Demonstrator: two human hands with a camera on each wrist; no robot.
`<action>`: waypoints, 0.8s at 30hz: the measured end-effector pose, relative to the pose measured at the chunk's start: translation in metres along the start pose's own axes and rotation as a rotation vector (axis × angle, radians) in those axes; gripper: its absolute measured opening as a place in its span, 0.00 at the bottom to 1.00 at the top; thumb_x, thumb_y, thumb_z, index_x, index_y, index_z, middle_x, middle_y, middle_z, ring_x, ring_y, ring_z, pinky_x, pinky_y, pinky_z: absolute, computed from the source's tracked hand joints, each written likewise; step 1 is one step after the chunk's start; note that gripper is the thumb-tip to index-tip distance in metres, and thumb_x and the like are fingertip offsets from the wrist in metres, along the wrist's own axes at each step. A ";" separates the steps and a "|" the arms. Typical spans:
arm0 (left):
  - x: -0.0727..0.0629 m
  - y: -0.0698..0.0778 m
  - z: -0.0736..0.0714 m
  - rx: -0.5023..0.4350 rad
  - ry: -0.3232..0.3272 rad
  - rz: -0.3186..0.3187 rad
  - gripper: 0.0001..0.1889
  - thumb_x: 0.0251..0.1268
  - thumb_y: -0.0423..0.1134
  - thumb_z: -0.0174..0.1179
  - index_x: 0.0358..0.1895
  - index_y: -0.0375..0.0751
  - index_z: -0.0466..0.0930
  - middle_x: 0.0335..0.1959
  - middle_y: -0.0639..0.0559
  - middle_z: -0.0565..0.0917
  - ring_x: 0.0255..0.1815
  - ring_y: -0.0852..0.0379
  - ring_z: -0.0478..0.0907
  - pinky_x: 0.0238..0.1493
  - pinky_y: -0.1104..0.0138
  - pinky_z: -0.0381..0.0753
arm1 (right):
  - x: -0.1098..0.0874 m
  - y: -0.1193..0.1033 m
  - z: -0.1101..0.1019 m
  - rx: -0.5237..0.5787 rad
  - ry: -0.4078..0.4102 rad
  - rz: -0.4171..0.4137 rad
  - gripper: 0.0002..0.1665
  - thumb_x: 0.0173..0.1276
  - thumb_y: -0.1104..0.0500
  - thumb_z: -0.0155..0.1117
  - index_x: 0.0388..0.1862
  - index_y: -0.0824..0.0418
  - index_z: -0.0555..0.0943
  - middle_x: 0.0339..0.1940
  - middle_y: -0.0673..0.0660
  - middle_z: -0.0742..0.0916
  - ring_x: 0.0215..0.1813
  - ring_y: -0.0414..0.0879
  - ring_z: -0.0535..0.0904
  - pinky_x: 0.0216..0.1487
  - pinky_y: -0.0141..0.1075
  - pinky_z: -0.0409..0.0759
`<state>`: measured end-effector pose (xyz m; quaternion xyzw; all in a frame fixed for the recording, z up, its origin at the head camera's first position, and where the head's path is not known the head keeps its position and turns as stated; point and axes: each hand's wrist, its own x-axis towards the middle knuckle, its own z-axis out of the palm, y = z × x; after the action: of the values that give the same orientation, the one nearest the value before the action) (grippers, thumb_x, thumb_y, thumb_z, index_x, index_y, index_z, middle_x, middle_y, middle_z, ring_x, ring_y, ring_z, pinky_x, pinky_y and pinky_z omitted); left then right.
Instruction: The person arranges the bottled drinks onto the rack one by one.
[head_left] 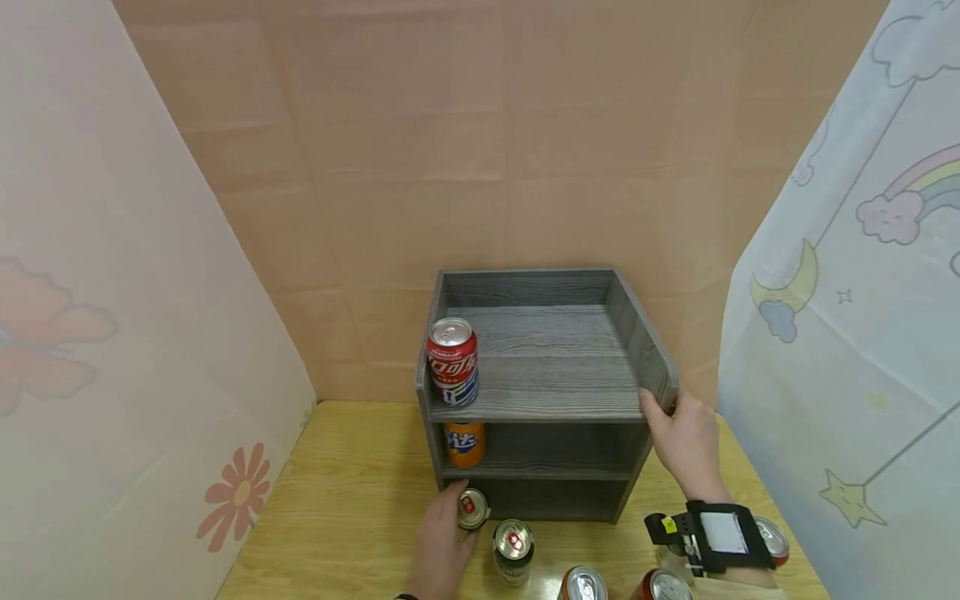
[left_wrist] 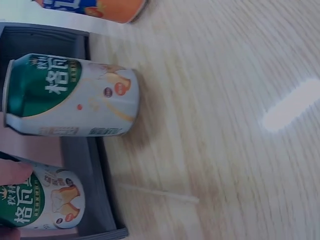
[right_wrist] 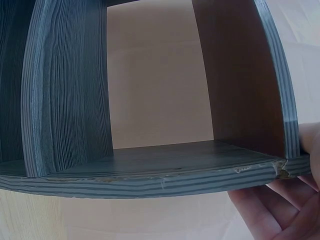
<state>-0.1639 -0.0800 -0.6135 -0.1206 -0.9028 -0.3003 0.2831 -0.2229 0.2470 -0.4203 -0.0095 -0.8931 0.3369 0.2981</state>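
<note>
My left hand (head_left: pixel 441 537) grips a green-and-white drink can (head_left: pixel 472 510) at the left of the bottom compartment of a grey wooden shelf (head_left: pixel 540 400). In the left wrist view that can (left_wrist: pixel 62 200) lies within the shelf's frame, fingertips on its green end. A matching can (head_left: pixel 513 554) stands on the table just right of the hand. My right hand (head_left: pixel 684 433) holds the front of the shelf's right side panel, its thumb on the inner side; the right wrist view shows fingers (right_wrist: pixel 265 210) against the panel's outer face.
A red cola can (head_left: pixel 453 367) stands at the left of the top shelf, with an orange soda can (head_left: pixel 465 446) below it on the middle one. More cans, including an orange one (head_left: pixel 583 585) and a red one (head_left: pixel 667 586), line the table's near edge. Hanging cloths surround the table.
</note>
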 end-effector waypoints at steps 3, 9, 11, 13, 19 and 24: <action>0.000 0.003 0.005 0.000 -0.002 -0.033 0.49 0.26 0.23 0.84 0.63 0.37 0.73 0.53 0.40 0.81 0.53 0.43 0.80 0.52 0.51 0.81 | 0.000 0.000 0.000 -0.001 -0.004 0.001 0.25 0.73 0.57 0.65 0.19 0.62 0.66 0.12 0.52 0.68 0.13 0.47 0.65 0.16 0.38 0.60; 0.002 0.007 0.012 -0.001 -0.007 -0.084 0.46 0.32 0.24 0.83 0.63 0.35 0.73 0.54 0.36 0.80 0.54 0.40 0.80 0.54 0.50 0.80 | 0.000 0.001 0.000 -0.003 0.003 0.003 0.25 0.73 0.57 0.65 0.19 0.62 0.65 0.11 0.52 0.67 0.13 0.47 0.64 0.16 0.39 0.60; 0.003 0.007 0.015 -0.004 0.000 -0.088 0.44 0.32 0.23 0.83 0.62 0.33 0.73 0.54 0.35 0.80 0.54 0.39 0.79 0.54 0.50 0.80 | 0.001 0.001 0.000 -0.007 0.007 -0.001 0.25 0.73 0.57 0.65 0.19 0.62 0.65 0.11 0.52 0.67 0.13 0.47 0.64 0.16 0.39 0.60; 0.003 0.006 0.017 -0.003 0.004 -0.095 0.44 0.33 0.23 0.83 0.61 0.32 0.73 0.54 0.35 0.80 0.54 0.39 0.79 0.55 0.51 0.79 | 0.001 0.002 0.001 -0.012 0.003 -0.004 0.26 0.73 0.56 0.65 0.19 0.61 0.65 0.11 0.52 0.67 0.13 0.46 0.64 0.16 0.38 0.60; 0.003 0.003 0.023 0.017 -0.006 -0.097 0.43 0.35 0.25 0.83 0.61 0.31 0.72 0.52 0.37 0.80 0.53 0.41 0.79 0.54 0.51 0.79 | 0.000 0.001 0.000 -0.005 -0.006 0.007 0.26 0.74 0.56 0.65 0.18 0.62 0.66 0.11 0.52 0.67 0.13 0.47 0.64 0.16 0.38 0.60; 0.005 0.002 0.024 0.030 -0.018 -0.097 0.42 0.35 0.25 0.83 0.60 0.30 0.72 0.51 0.38 0.79 0.52 0.41 0.79 0.54 0.52 0.80 | 0.001 0.000 -0.001 -0.004 0.000 0.000 0.26 0.74 0.57 0.65 0.18 0.62 0.65 0.11 0.52 0.67 0.13 0.47 0.64 0.15 0.38 0.60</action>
<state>-0.1774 -0.0639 -0.6256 -0.0751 -0.9145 -0.2989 0.2621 -0.2229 0.2476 -0.4196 -0.0102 -0.8938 0.3350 0.2979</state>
